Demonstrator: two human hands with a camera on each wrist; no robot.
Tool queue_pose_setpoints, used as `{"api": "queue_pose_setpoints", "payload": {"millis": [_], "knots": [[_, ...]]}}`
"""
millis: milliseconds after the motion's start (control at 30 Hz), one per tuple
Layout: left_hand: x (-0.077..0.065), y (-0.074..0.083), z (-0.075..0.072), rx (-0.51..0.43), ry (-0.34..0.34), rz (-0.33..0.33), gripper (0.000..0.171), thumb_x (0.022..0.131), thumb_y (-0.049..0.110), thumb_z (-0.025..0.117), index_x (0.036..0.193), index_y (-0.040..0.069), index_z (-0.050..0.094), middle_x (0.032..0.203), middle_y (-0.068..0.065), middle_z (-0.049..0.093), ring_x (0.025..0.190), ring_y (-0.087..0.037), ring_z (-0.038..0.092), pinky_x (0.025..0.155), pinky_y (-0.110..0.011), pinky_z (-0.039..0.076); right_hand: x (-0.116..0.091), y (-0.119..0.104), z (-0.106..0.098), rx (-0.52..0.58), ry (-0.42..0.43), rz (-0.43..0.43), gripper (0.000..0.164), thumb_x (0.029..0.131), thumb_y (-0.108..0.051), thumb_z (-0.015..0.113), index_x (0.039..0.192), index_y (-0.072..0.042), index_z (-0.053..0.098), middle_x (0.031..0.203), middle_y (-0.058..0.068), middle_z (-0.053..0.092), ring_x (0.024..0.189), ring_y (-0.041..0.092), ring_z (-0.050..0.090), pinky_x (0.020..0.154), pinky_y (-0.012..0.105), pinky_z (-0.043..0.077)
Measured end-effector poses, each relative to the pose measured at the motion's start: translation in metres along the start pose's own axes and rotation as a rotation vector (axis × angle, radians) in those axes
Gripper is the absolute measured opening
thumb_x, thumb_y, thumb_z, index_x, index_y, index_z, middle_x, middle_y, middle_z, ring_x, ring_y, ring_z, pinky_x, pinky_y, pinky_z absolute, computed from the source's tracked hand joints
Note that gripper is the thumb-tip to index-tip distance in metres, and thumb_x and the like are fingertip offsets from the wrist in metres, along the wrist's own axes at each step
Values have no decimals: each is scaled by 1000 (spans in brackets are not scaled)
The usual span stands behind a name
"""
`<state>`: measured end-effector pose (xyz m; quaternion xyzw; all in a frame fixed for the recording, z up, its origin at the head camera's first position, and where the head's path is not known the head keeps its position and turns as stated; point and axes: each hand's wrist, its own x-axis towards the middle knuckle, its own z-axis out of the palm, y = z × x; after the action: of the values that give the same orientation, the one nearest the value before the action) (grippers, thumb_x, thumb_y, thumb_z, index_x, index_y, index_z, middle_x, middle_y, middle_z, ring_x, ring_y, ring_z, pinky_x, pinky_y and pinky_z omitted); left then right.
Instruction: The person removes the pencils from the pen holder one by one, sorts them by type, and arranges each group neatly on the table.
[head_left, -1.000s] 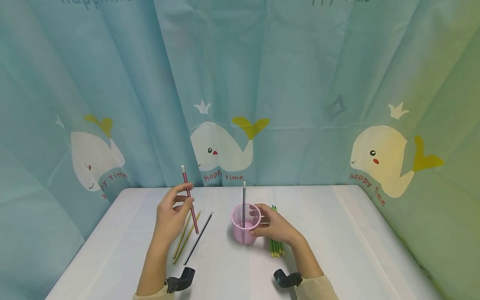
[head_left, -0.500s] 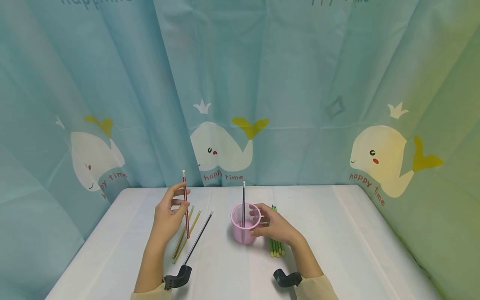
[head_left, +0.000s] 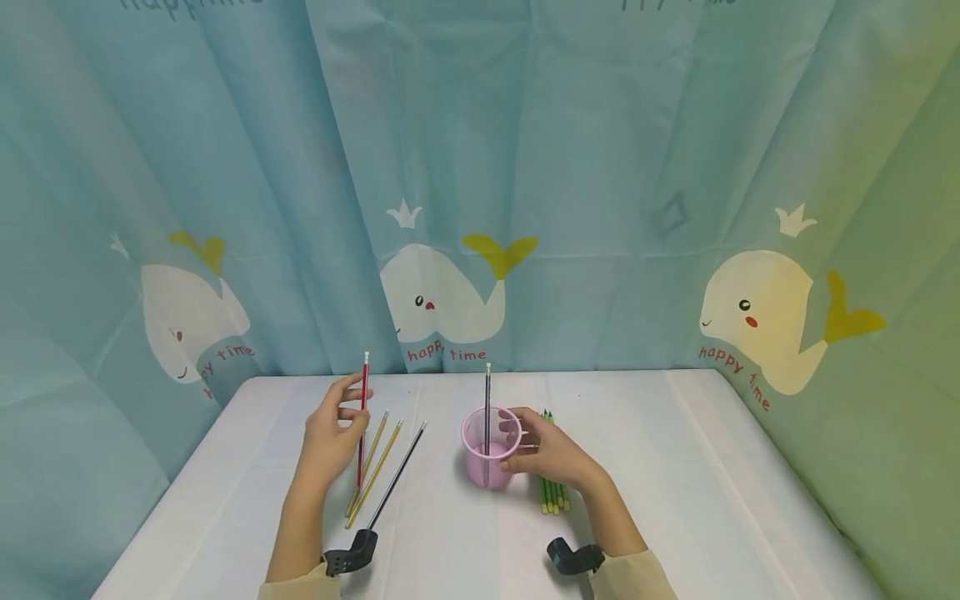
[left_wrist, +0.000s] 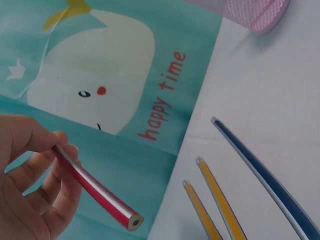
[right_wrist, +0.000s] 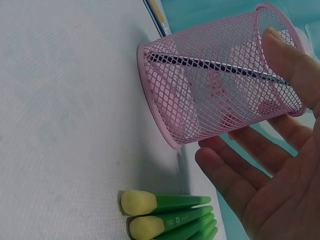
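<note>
My left hand pinches a red pencil between thumb and fingers. The pencil stands nearly upright, eraser end up; in the left wrist view its flat unsharpened end points toward the camera. Two yellow pencils and a dark blue pencil lie slanted on the table just right of this hand. My right hand holds a pink mesh pencil cup from its right side, thumb at the rim in the right wrist view. One dark pencil leans inside the cup.
Several green pencils with yellowish ends lie side by side beneath my right hand, right beside the cup. The white table ends at the back against a blue curtain printed with whales.
My left hand has shifted left and slightly nearer. The red pencil has swung from slanted to almost upright, its lower end moving left over the yellow pencils. Right hand and cup stay still.
</note>
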<state>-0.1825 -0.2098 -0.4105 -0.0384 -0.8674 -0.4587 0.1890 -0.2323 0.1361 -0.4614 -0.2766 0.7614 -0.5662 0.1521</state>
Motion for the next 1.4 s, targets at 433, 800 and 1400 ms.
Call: {"api": "queue_pose_setpoints", "payload": {"millis": [433,800,1400], "knots": [[1,-18,1,114,-59,-149,52,93,1,57,144,11,50,127,-19,63,94,-27,63,62,-26,52,0,1,1,-7,1,4,75,82,-15,82,146,-5,43,137,19,55,126,38,55,104,43,52],[-1,-31,5,212,-117,-219,51,92,1,56,142,7,52,126,-24,63,91,-26,64,66,-30,52,1,0,-1,-8,2,9,77,82,-16,82,146,-5,42,138,19,55,126,39,55,104,41,52],[-8,-47,11,269,-160,-312,47,92,4,57,139,0,53,129,-25,61,114,-46,61,89,-57,56,0,0,0,-12,5,27,77,81,-17,83,146,-8,43,137,18,55,126,36,56,103,39,52]]}}
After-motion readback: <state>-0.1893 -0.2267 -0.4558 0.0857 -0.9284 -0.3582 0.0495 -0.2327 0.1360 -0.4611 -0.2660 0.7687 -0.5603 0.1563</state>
